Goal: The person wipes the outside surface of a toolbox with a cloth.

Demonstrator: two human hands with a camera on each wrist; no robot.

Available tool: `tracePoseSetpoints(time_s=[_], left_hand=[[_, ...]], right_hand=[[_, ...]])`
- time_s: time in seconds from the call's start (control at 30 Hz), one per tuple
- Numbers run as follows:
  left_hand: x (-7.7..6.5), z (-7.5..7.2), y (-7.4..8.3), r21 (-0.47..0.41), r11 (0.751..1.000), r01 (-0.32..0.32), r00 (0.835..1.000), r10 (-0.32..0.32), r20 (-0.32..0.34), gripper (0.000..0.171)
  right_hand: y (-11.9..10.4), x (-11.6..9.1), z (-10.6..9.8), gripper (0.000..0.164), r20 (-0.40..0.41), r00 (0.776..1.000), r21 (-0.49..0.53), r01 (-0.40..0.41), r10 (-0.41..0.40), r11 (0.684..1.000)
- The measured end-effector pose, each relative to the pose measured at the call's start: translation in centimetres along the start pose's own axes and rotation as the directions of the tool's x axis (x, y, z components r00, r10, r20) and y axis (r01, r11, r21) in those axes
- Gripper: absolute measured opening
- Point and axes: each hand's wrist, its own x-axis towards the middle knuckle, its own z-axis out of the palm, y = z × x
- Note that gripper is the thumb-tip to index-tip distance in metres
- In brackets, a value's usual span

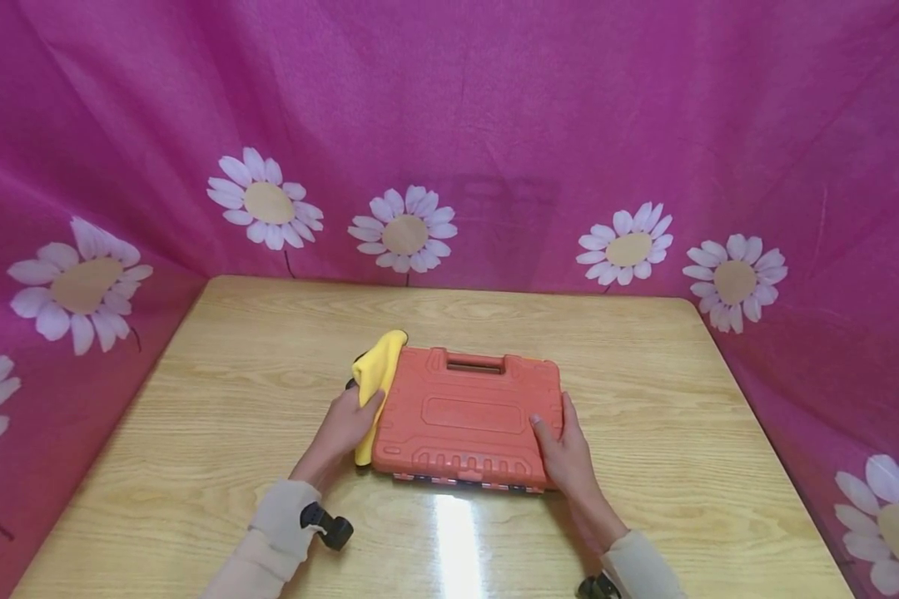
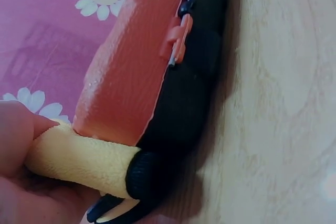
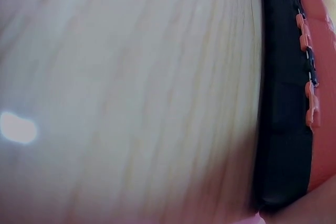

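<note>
Head view: a red case (image 1: 472,412), its lid seemingly closed, lies between the two grips, over a wooden table (image 1: 270,349). The right grip (image 1: 569,456) is clamped on one end, thumb on top. The left grip (image 1: 350,420) pinches a yellow cloth (image 1: 378,366) touching the other end. The work looks under way: case and cloth are both held, neither released; how much is finished cannot be told. The case's underside and contents are hidden, as are most right-hand fingertips. Beside the left grip, a dark rounded piece (image 2: 140,174) is hard to identify.
</note>
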Motion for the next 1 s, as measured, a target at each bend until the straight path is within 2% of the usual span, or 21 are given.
tracePoseSetpoints(time_s=[0.43,0.57,0.83,1.0], left_hand=[[-1.6,0.3,-0.7,0.032,0.999,-0.007,0.999,0.008,-0.04,0.037],[-2.2,0.4,-0.9,0.071,0.997,-0.032,0.998,0.036,-0.054,0.034],[-3.4,0.4,-1.0,0.043,0.998,-0.054,0.997,0.056,-0.049,0.034],[-3.8,0.3,-1.0,0.014,1.0,-0.022,0.999,0.023,-0.05,0.038]], right_hand=[[0.0,0.0,0.0,0.077,-0.003,1.0,-0.011,-0.002,0.002,1.0],[0.0,0.0,-0.1,0.077,-0.009,1.0,-0.013,0.003,-0.003,1.0],[0.0,0.0,0.0,0.075,-0.026,0.999,-0.028,0.043,-0.043,0.999],[-0.1,0.0,0.0,0.075,-0.026,0.999,-0.024,0.046,-0.047,0.999]])
